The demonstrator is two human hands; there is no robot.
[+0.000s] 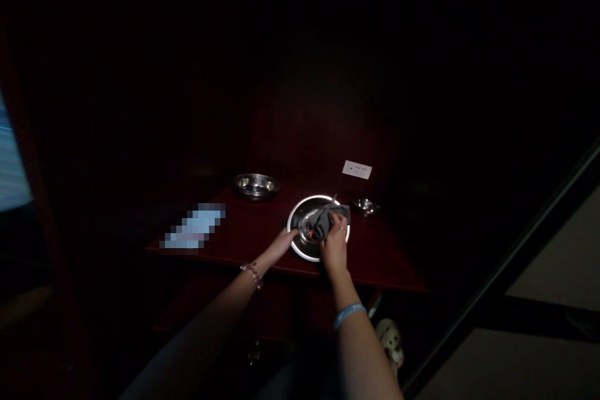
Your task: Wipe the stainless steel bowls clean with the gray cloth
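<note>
A round metal bowl with a bright rim (300, 255) is near the front edge of the dark red table. My left hand (284, 241) grips the bowl's left rim, thumb on top. Over the bowl's right side, my right hand (335, 242) is closed on a grey cloth (322, 223), which touches the inside of the bowl. A small orange-red spot shows beside the cloth; what it is cannot be made out.
A second metal bowl (256, 187) stands at the back left. A small shiny metal dish (365, 207) sits at the right, below a white wall socket panel (357, 169). A pixelated pale patch (194, 226) lies at the left of the dark red table (379, 256).
</note>
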